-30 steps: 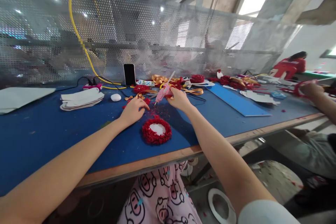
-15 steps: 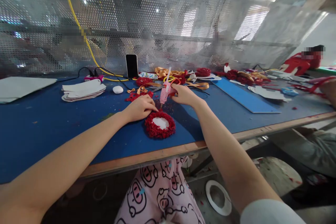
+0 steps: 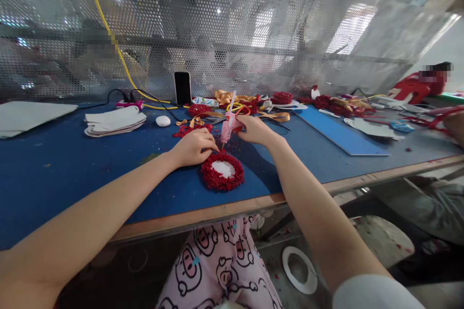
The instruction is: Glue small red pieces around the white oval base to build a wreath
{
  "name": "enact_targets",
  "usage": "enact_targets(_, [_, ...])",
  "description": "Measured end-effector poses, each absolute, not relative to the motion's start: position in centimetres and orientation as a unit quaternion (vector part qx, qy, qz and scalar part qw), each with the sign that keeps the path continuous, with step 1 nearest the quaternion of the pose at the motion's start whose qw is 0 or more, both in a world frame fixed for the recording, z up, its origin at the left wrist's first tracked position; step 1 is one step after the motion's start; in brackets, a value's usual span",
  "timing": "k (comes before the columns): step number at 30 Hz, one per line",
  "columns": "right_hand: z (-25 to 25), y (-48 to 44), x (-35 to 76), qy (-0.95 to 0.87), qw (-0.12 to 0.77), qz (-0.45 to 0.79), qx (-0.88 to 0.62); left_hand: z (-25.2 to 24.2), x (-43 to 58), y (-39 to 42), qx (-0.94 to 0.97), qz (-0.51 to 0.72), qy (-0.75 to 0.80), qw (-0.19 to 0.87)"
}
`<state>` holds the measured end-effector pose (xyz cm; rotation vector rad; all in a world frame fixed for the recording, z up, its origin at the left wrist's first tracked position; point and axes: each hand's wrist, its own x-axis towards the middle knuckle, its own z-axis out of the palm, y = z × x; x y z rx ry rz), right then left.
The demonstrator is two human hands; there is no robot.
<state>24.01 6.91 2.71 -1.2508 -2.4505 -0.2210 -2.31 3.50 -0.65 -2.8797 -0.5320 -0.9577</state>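
Note:
My right hand (image 3: 253, 130) is wrapped around a pink hot glue gun (image 3: 227, 128), held upright with a glue stick out of its top and its nozzle pointing down. The nozzle tip is at the far edge of a round piece with a red ruffled trim (image 3: 207, 176) and a white centre (image 3: 224, 169). My left hand (image 3: 194, 147) rests on the table at the far left edge of this piece, fingers closed on the red trim; the fingertips are partly hidden. Red scraps (image 3: 190, 129) lie just behind my left hand.
A blue table (image 3: 108, 178) carries stacked white cutouts (image 3: 116, 121), a white mouse-shaped object (image 3: 163, 121), an upright phone (image 3: 182, 88), gold ribbon (image 3: 277, 117) and a blue board (image 3: 340, 133). A perforated metal screen (image 3: 217, 24) stands behind. Another person's hand (image 3: 455, 125) is at far right.
The view has shifted slightly. Both hands, the glue gun and the round piece keep nearly the same places relative to one another.

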Motion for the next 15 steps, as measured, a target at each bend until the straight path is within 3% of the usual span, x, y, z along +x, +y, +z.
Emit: enact_targets(15, [3.35,6.36,23.07,-0.833,0.222,-0.136,-0.489,-0.74,-2.63,4.28,-0.864,-0.362,-0.334,0.103])
